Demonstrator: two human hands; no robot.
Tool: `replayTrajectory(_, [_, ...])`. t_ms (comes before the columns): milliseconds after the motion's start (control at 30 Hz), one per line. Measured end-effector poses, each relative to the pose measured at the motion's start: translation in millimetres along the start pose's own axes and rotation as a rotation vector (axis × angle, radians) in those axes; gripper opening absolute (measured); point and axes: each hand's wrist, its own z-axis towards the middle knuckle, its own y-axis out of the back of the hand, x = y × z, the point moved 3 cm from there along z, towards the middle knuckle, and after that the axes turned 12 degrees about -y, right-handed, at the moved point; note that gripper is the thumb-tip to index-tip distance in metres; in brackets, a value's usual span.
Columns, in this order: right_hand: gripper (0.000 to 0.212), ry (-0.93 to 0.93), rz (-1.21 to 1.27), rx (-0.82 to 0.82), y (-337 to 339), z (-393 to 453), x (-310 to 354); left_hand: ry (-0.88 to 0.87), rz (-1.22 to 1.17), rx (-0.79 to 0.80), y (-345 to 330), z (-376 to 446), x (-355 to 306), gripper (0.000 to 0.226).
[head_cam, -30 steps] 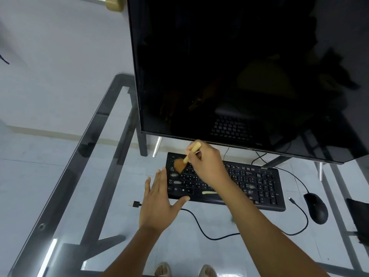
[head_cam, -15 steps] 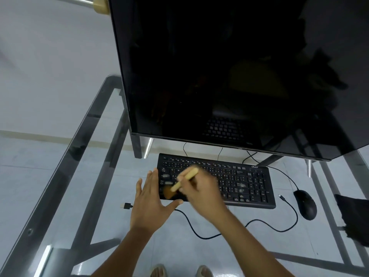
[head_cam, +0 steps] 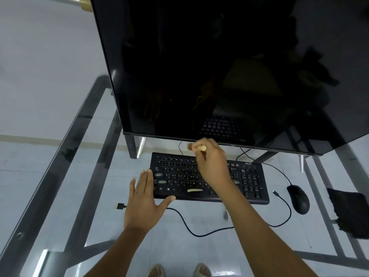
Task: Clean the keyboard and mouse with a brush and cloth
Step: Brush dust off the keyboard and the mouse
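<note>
Keyboard (head_cam: 249, 182): black, lying flat on the glass desk (head_cam: 60, 176) below the dark monitor (head_cam: 219, 66); pale smudges sit on the left-hand keys and the space bar, as they did half a second ago.
Right hand (head_cam: 211, 162): fingers curled round the brush, now raised over the upper middle rows near the monitor's lower edge; half a second ago it was lower and further left, over the keyboard's left part.
Brush (head_cam: 200, 148): only the pale handle end shows above the knuckles, with a blurred bit to its left; half a second ago the handle sloped down to bristles at the left edge of the keys. Whether the bristles touch the keys now I cannot tell.
Left hand (head_cam: 142, 202): flat and spread, fingers straight, grasping nothing, resting at the keyboard's front left corner with the thumb along the front edge, much as before.
Mouse (head_cam: 298, 198): black, on the glass just right of the keyboard, untouched.
Cloth (head_cam: 351, 212): dark, crumpled, at the right edge of the desk beyond the mouse.
Cable (head_cam: 185, 220): black, looping over the glass in front of the keyboard, its plug (head_cam: 119, 206) lying left of the left hand.
Feet (head_cam: 179, 270): in sandals, seen through the glass at the bottom.
</note>
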Motion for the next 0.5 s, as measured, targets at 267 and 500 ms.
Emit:
replayTrajectory(267, [0.006, -0.022, 0.050, 0.079, -20.9, 4.3, 19.4, -0.008, 0.002, -0.016, 1.3, -0.4, -3.2, 0.102])
replayTrajectory(500, [0.006, -0.018, -0.057, 0.071, -11.6, 3.6, 8.8, -0.002, -0.001, 0.000, 1.1, -1.3, -1.7, 0.102])
